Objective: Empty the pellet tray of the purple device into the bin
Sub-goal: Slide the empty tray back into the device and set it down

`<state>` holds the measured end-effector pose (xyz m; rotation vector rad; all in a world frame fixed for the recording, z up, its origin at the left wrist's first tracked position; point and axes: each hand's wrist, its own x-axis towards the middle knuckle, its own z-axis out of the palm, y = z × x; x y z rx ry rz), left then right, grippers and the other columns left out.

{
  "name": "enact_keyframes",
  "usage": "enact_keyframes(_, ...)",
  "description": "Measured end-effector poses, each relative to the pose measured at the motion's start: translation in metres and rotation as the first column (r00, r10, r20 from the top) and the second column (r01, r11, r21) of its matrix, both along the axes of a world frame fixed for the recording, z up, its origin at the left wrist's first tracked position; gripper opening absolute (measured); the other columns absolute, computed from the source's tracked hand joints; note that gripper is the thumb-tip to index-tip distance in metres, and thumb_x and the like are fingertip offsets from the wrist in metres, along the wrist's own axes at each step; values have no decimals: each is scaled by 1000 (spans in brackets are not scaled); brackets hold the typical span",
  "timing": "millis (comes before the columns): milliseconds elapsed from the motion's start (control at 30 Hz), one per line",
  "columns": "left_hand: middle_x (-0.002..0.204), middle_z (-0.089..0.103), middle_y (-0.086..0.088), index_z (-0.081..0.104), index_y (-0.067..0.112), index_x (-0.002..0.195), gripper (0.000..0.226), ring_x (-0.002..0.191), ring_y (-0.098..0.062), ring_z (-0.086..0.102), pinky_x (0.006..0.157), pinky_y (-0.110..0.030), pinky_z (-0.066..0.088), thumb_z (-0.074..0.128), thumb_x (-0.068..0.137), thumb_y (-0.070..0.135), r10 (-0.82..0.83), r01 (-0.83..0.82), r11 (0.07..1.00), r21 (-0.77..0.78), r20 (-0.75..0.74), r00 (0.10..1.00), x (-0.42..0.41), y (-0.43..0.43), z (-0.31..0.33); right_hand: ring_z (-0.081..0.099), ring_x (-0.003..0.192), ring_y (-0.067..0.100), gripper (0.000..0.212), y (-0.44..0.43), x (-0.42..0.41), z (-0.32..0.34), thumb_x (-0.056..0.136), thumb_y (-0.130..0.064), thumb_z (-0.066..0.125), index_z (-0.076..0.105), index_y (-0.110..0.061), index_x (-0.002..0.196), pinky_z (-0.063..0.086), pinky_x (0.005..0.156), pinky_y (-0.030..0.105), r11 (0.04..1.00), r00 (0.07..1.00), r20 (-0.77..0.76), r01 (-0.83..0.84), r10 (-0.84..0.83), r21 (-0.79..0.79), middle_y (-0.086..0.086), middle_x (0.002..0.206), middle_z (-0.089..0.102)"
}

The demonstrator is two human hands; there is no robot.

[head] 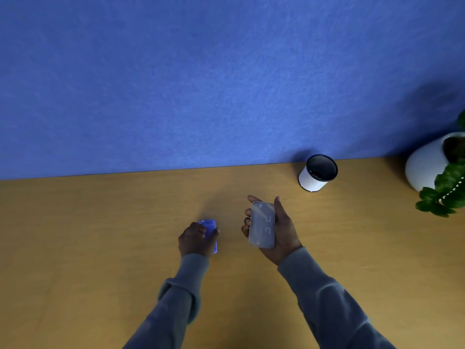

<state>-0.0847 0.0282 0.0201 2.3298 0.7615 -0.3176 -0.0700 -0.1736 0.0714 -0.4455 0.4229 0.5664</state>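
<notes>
The purple device [210, 226] lies on the wooden table [100, 235], mostly covered by my left hand [195, 239], which grips it from above. My right hand [275, 231] holds a translucent grey pellet tray [261, 224] above the table, palm turned up, thumb on one long edge and fingers on the other. Whether anything lies in the tray I cannot tell. The bin [317, 173], a small white cylinder with a dark mesh inside, stands upright at the back of the table, up and to the right of the tray, apart from it.
A white round pot [425, 163] with a green plant [445, 190] stands at the table's right edge. A blue felt partition [201, 84] rises along the table's back edge. Grey sleeves cover both forearms.
</notes>
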Motion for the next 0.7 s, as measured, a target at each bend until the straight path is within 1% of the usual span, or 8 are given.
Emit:
enact_keyframes(133,95,76,-5,70,17,85,37,98,-30,70,82,-28,46,78,74,52,57,-58,998,-24,-53,997,0,5,-1,60,76,22,62,1,0,0,98,-60,46,69,-8,122,55,75,34,1000,1000,-2,2,-2,14,12,90,64)
enact_keyframes(233,98,77,-1,74,20,88,42,98,-28,70,84,-27,47,77,72,59,57,-61,997,-37,-86,995,-2,8,-2,60,76,22,62,1,-1,1,98,-61,45,69,-8,122,55,74,34,1000,1000,-1,4,-4,24,11,89,64)
enact_keyframes(333,98,77,3,75,22,90,46,98,-25,71,78,-24,42,78,68,62,56,-61,997,-49,-97,994,-5,8,-2,60,76,22,63,1,-3,1,98,-61,44,68,-8,124,54,74,34,1000,1000,0,10,-10,21,11,90,64)
enact_keyframes(400,92,75,4,76,22,89,47,96,-24,72,74,-22,39,78,67,65,47,-52,998,-42,-113,992,-6,7,-2,60,77,22,65,1,-5,1,98,-62,44,67,-8,125,54,75,35,1000,1000,1,11,-11,20,11,92,63)
enact_keyframes(500,74,66,6,75,24,80,42,91,-25,71,71,-23,37,75,70,65,26,-32,999,-39,-135,991,-6,5,1,60,78,22,67,-1,-7,0,98,-62,42,64,-7,129,54,76,35,1000,1000,2,8,-8,29,11,94,64)
enact_keyframes(533,74,65,5,75,24,79,40,91,-26,71,71,-23,37,75,71,63,23,-30,999,-44,-134,991,-6,4,1,61,78,22,67,-2,-7,0,98,-62,42,62,-6,130,54,76,35,1000,1000,2,7,-7,29,11,95,64)
enact_keyframes(633,89,76,-2,77,21,84,37,96,-30,70,74,-23,38,78,72,56,30,-39,997,-72,-123,992,-6,0,4,62,79,22,70,-4,-9,-1,99,-61,41,58,-3,134,55,77,34,1000,1000,10,1,-1,10,11,96,64)
enact_keyframes(700,94,77,-2,78,20,89,39,98,-30,70,75,-24,41,80,72,55,34,-44,995,-92,-107,994,-7,-1,12,62,80,22,71,-6,-10,-2,98,-61,41,57,-2,133,56,78,34,1000,1000,10,-4,4,19,11,97,64)
